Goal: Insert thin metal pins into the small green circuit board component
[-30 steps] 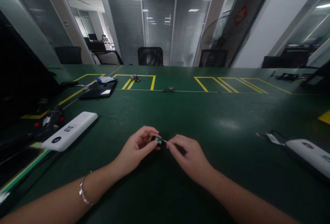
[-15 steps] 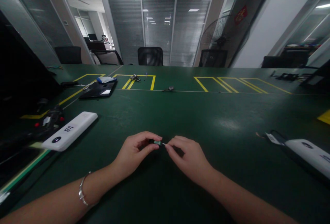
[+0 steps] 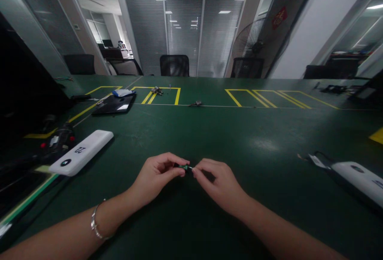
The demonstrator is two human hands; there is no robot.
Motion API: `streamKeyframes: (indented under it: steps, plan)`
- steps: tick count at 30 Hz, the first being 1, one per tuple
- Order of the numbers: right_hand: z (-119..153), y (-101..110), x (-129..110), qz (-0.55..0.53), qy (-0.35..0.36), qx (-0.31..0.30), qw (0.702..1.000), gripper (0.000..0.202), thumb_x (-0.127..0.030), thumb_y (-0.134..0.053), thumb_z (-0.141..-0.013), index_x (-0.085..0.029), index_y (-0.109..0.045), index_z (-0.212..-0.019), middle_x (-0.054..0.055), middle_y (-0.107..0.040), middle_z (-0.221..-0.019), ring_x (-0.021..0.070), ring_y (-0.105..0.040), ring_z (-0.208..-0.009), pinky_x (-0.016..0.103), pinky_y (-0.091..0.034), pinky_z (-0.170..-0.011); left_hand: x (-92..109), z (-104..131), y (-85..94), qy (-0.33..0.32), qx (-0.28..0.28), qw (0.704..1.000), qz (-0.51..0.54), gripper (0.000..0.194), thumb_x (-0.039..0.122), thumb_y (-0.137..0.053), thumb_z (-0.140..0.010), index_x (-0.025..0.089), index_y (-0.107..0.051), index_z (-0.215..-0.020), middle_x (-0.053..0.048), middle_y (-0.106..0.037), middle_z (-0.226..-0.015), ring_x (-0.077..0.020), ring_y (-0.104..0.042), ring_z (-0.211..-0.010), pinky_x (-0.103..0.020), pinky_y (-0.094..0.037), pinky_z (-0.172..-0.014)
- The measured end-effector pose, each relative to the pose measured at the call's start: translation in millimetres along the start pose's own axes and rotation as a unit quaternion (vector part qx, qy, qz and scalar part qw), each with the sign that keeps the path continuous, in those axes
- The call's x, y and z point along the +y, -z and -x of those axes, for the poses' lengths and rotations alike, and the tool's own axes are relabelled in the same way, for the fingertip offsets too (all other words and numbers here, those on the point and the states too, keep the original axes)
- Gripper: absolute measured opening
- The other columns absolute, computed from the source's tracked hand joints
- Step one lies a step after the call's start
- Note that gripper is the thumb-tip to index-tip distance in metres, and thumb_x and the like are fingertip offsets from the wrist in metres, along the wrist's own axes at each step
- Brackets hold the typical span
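Note:
Just above the green table [image 3: 191, 132], my left hand [image 3: 158, 174] pinches a small green piece [image 3: 184, 167] between thumb and forefinger; it looks like a tiny circuit board, too small to name surely. My right hand [image 3: 217, 178] is closed in a pinch close beside it. A thin, pale tip [image 3: 190, 168] shows between the fingertips of both hands, at the right end of the green piece. Whether it is part of that piece or a separate item, I cannot tell. A silver bracelet [image 3: 95, 222] circles my left wrist.
A white power bank [image 3: 85, 150] marked 22 lies at left, another white power bank [image 3: 356, 178] at right. Farther back are a black clipboard-like slab [image 3: 112, 106], a small dark metallic part [image 3: 197, 103] and metal pieces [image 3: 157, 90]. Yellow tape [image 3: 233, 97] marks the table.
The green piece has shifted slightly right and shows a little more beyond the left fingertips. Both hands otherwise keep nearly the same place and pinch.

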State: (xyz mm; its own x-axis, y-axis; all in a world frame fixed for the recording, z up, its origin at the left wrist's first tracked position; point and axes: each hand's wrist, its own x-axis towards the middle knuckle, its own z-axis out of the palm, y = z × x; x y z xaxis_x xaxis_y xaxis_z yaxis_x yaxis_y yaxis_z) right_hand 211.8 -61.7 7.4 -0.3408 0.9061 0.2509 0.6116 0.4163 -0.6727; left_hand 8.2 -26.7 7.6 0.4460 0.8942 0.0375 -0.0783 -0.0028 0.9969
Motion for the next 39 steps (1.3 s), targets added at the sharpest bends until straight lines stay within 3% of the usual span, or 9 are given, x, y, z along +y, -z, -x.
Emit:
streamKeyframes:
  steps: [7,13,17,19,22,28,39]
  plan:
    - [0.7,0.4,-1.9,-0.026,-0.001,0.000,1.000,0.024,-0.025,-0.048,-0.095,-0.019,-0.064,-0.079,0.000,-0.061,-0.074,0.0136,-0.057,-0.068,0.024,-0.040,-0.063,0.7,0.3,-1.5,0.034,-0.012,0.997,0.071,0.013,0.009,-0.073,-0.076,0.014,-0.071,-0.087,-0.005,-0.077,-0.094,-0.0131,-0.070,-0.078,-0.023,-0.055,-0.073]
    - [0.5,0.7,-1.8,-0.012,-0.003,-0.004,1.000,0.023,-0.025,-0.048,-0.095,-0.020,-0.064,-0.080,0.000,-0.061,-0.074,0.0135,-0.056,-0.067,0.024,-0.039,-0.062,-1.8,-0.5,-0.8,0.035,-0.015,0.998,0.051,0.014,0.011,-0.073,-0.077,0.013,-0.070,-0.091,-0.006,-0.075,-0.096,-0.0140,-0.069,-0.080,-0.026,-0.054,-0.075]
    - [0.7,1.9,-1.4,-0.014,-0.004,0.007,1.000,0.024,-0.024,-0.048,-0.095,-0.019,-0.063,-0.078,0.000,-0.061,-0.073,0.0135,-0.056,-0.066,0.025,-0.039,-0.062,-3.2,-3.5,1.7,0.022,0.011,0.999,0.031,0.011,0.016,-0.068,-0.083,0.014,-0.067,-0.094,-0.005,-0.073,-0.096,-0.0135,-0.066,-0.080,-0.026,-0.053,-0.076]
    - [0.7,2.7,-1.2,-0.020,-0.013,0.020,1.000,0.024,-0.025,-0.048,-0.095,-0.019,-0.063,-0.078,0.000,-0.061,-0.073,0.0138,-0.056,-0.066,0.025,-0.039,-0.061,-3.0,-4.3,3.3,0.015,0.013,1.000,0.004,0.011,0.017,-0.065,-0.085,0.015,-0.066,-0.095,-0.004,-0.071,-0.093,-0.0137,-0.065,-0.078,-0.026,-0.052,-0.074]
    - [0.3,3.4,-1.0,-0.032,-0.025,0.038,0.998,0.024,-0.025,-0.048,-0.095,-0.018,-0.065,-0.081,0.001,-0.062,-0.075,0.0145,-0.057,-0.068,0.025,-0.040,-0.061,-1.4,-2.9,4.1,0.003,-0.031,0.995,-0.091,0.009,0.018,-0.061,-0.087,0.016,-0.066,-0.095,-0.004,-0.068,-0.090,-0.0166,-0.063,-0.082,-0.029,-0.051,-0.075]
    - [-0.2,1.0,0.0,-0.029,-0.021,0.034,0.999,0.023,-0.024,-0.049,-0.095,-0.018,-0.066,-0.080,0.001,-0.062,-0.075,0.0144,-0.057,-0.068,0.026,-0.040,-0.062,3.4,2.3,-1.0,-0.076,-0.136,0.928,-0.337,0.011,0.018,-0.059,-0.089,0.022,-0.067,-0.096,-0.003,-0.066,-0.094,-0.0202,-0.059,-0.093,-0.033,-0.045,-0.082]
    - [0.4,-0.3,1.7,-0.030,-0.009,0.038,0.999,0.022,-0.024,-0.049,-0.095,-0.019,-0.065,-0.081,0.000,-0.063,-0.075,0.0139,-0.058,-0.069,0.025,-0.041,-0.063,0.2,4.2,-2.3,-0.117,-0.166,0.897,-0.393,0.014,0.016,-0.052,-0.093,0.021,-0.064,-0.100,-0.006,-0.058,-0.108,-0.0202,-0.053,-0.103,-0.033,-0.044,-0.091]
